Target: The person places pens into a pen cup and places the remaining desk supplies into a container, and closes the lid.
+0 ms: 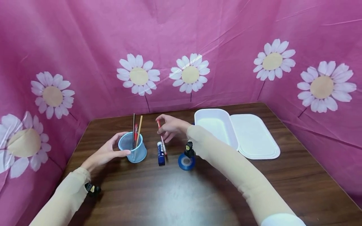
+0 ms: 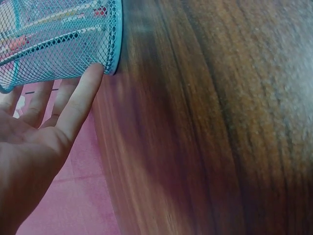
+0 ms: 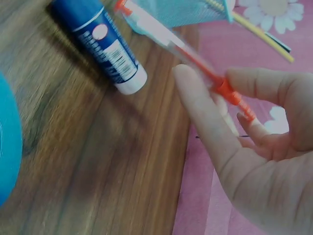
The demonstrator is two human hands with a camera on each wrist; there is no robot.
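My left hand (image 1: 106, 153) holds a light-blue mesh pen cup (image 1: 140, 155) from its left, thumb at the front and fingers behind. Upright in the cup lean a black pencil (image 1: 134, 124), a yellow pencil (image 1: 140, 124) and a red pen (image 1: 136, 133). My right hand (image 1: 173, 125) pinches another red pen (image 3: 188, 54), with a clear barrel, near one end. It slants down with its lower tip beside a blue glue stick (image 1: 161, 154) with a white end. In the left wrist view, the thumb lies against the mesh near the cup's base.
A roll of blue tape (image 1: 186, 168) lies under the right wrist. Behind the right forearm, a white box (image 1: 213, 121) sits with its lid (image 1: 255, 136) spread to the right. A pink flowered cloth (image 1: 181, 34) hangs round the wooden table (image 1: 135, 197).
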